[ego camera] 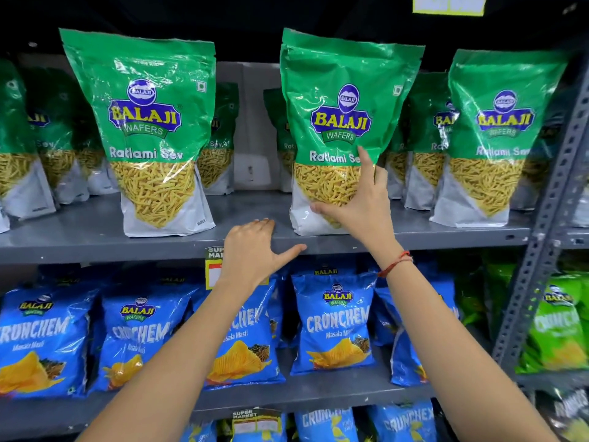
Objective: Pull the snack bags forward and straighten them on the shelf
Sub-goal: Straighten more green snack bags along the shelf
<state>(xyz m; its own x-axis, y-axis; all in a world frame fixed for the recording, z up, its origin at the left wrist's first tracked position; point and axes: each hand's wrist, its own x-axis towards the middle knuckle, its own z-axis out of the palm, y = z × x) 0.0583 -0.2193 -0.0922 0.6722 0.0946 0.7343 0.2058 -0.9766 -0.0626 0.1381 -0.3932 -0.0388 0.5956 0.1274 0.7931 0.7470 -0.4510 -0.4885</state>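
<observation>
While R hand (pixel 353 199) grips the middle green sev bag (pixel 344 100) low down, thumb spread across its front, and L hand (pixel 251 247) rests loose-fingered on the shelf (pixel 95 237) lip, the bag stands at the front edge, so it's prob. the straighten step, and next needs squaring it w/o tipping.

Left hand (pixel 251 250) flat, right hand (pixel 353 202) mid-grip.

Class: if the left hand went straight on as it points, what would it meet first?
Likely nothing near: the left hand points along the shelf, between the left green bag and the middle green bag. The grey back panel seems next, though depth is unclear.
</observation>
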